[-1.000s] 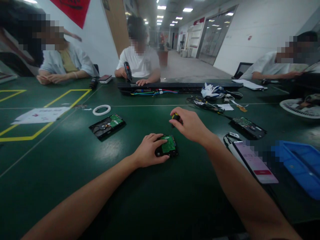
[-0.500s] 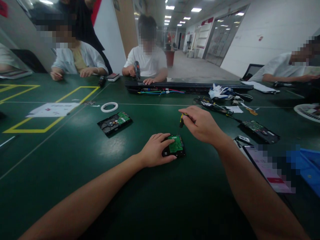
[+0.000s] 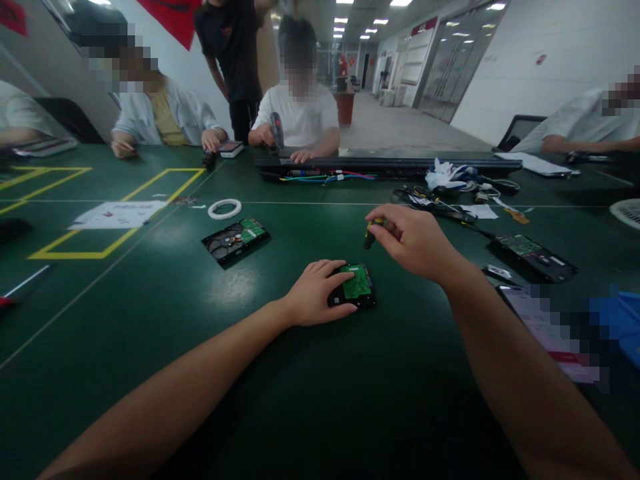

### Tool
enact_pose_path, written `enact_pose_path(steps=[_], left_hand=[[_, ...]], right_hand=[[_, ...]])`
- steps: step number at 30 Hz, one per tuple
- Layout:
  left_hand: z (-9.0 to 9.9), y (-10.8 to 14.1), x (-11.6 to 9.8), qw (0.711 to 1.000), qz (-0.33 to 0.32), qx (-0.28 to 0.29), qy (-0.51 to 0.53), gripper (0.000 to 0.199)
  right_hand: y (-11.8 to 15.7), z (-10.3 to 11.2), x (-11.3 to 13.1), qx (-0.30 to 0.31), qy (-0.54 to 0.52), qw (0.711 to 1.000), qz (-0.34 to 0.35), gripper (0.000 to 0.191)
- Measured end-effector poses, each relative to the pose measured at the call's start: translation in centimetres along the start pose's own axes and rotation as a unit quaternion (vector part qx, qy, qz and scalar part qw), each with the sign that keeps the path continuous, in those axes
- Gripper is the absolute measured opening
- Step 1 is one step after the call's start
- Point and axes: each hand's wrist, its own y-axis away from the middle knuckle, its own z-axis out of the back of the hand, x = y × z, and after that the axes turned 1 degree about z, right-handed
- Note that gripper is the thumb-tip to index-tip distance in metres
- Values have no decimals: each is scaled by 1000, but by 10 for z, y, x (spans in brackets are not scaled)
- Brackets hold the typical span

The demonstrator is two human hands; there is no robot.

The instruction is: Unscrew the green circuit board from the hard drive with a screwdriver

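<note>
In the head view a hard drive point(image 3: 357, 285) lies on the green table, its green circuit board facing up. My left hand point(image 3: 320, 292) is closed over its left side, thumb along the near edge and fingers across the top and far edge. My right hand point(image 3: 413, 239) grips a yellow-and-black screwdriver point(image 3: 369, 239) by its handle above the drive's far right part. The thin shaft points down towards the board's far edge; whether the tip sits in a screw is too small to tell.
Another hard drive point(image 3: 236, 241) and a white ring point(image 3: 225, 209) lie to the left. To the right are a third drive point(image 3: 533, 257), cables point(image 3: 425, 201), white gloves point(image 3: 447, 175) and a phone point(image 3: 547, 327). A long black bar point(image 3: 380, 164) crosses the far side, where co-workers sit.
The view has shifted slightly, so the table things appear moved. My hands keep their places at the drive and screwdriver. A co-worker's hand at the far left now reaches a small black object.
</note>
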Motion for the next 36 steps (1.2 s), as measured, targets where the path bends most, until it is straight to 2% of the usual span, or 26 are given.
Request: enact_pose_path(steps=[9,20,31,36], left_hand=[[1,1,4,1000,-17,12,-10,78],[2,1,5,999,-26,26,-20,69],[2,1,4,999,-32,19,-27,69],[3,1,3,999,-27,27,-37,70]], right_hand=[[-1,-1,-5,-15,13,1000,9,15],[-1,-3,-2,-20,18,1000,6,14],[-2,-3,-3,-24,29,999,15,13],[-2,-3,-2,-34,43,998,-6,15]])
